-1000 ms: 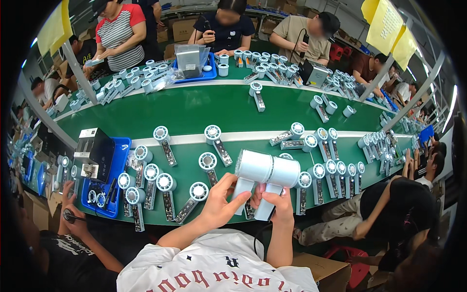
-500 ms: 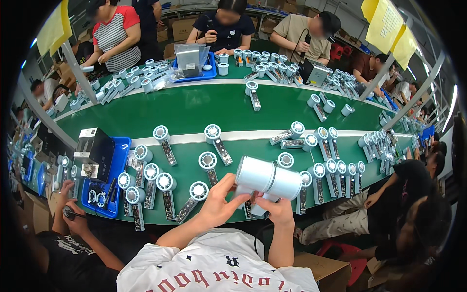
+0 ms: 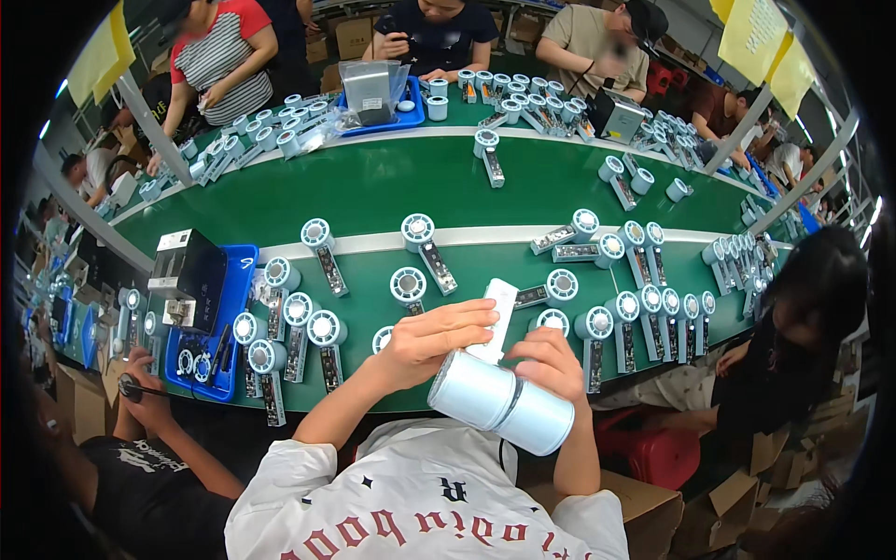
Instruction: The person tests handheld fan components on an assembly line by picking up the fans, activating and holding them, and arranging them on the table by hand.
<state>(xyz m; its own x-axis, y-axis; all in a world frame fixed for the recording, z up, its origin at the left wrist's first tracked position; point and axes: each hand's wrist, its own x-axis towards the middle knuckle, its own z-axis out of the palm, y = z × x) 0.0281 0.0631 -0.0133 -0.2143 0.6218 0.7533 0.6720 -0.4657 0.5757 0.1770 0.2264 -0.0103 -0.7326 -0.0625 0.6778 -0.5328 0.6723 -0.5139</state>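
Observation:
Close to my chest is a light blue hair-dryer-shaped device with a thick two-part cylinder (image 3: pixel 504 401) and a pale handle (image 3: pixel 497 322) pointing away from me. My left hand (image 3: pixel 434 341) lies along the handle, its fingers pressed together over it; the thumb is hidden. On the other side, my right hand (image 3: pixel 553 362) has bent fingers where handle and cylinder meet, gripping the device there. Beyond my hands lie similar units, such as one unit (image 3: pixel 427 252) with a round grille head and a circuit board showing in its handle.
To the left, a blue tray (image 3: pixel 240 280) holds a black box-shaped machine (image 3: pixel 191 285) and small parts. Rows of units (image 3: pixel 653 308) line the green table on the right. A co-worker's hand (image 3: pixel 140 378) grips a dark tool at far left. Another person sits close on my right.
The device has turned over: its cylinder has come down toward my chest and its handle now points away. My left hand has shifted onto the handle. The person on my right has leaned in.

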